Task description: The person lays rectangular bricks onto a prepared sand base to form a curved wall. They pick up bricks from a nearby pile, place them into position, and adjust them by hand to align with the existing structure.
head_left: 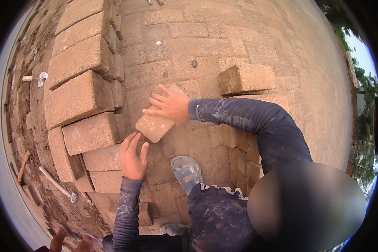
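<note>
Right hand lies over the top of a loose brick, fingers spread across its upper face; cannot tell whether it grips or only presses. Left hand holds nothing: fingers loosely bent, thumb apart, tips just beside the brick's lower left corner. Contact there cannot be made out.

Brick sits slantwise on dusty paving, between a long stack of bricks on the left and a single block on the right. Near end of the stack lies just left of the left hand. Single block stands well apart from both hands, beyond the right sleeve, which is dark and dust-marked.

Grey sandal on the wearer's foot, below the brick. Left of the stack, on bare soil: a trowel, a hammer with a pale handle, and a stick. Another person's feet show at the lower left edge.
</note>
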`<state>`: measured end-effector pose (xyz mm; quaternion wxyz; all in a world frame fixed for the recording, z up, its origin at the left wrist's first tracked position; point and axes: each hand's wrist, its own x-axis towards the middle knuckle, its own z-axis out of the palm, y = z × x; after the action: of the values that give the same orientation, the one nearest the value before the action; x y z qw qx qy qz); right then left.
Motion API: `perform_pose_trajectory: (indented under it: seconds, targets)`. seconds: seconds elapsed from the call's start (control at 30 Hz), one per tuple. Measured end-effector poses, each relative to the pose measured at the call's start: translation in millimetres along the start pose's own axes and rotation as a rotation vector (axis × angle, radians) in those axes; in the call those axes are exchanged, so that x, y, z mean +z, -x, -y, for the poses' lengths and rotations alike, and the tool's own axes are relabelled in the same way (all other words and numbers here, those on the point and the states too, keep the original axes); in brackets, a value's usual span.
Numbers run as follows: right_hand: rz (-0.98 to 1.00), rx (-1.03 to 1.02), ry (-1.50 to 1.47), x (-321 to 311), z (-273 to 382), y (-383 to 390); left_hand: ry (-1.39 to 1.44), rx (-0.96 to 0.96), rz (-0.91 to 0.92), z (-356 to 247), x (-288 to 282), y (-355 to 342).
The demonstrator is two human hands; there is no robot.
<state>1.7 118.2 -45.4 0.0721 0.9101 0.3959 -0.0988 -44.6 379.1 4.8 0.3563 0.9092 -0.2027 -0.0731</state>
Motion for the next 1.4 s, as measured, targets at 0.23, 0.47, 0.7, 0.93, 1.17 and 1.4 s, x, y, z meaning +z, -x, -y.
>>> perform_pose_trajectory:
  seconds: [0.23,0.47,0.7,0.93,1.17,1.4]
  targets:
    - [-0.054,-0.121,-0.265,-7,-40,-10,-0.099,-0.285,-0.108,45,-100,85]
    - [0.008,0.281,-0.232,-38,-181,58,-0.273,-0.665,-0.287,136,-185,177]
    - [0.239,0.441,-0.216,-44,-277,148,-0.521,-0.831,-0.19,203,-220,237]
    - [0.481,0.898,-0.635,42,-315,198,-0.498,-1.012,-0.095,238,-237,275]
    - [0.622,0.966,-0.302,22,-284,171,-0.26,-1.078,-0.012,249,-225,299]
    - [0.407,1.257,-0.51,60,-266,213,-0.045,-1.097,-0.015,286,-206,326]
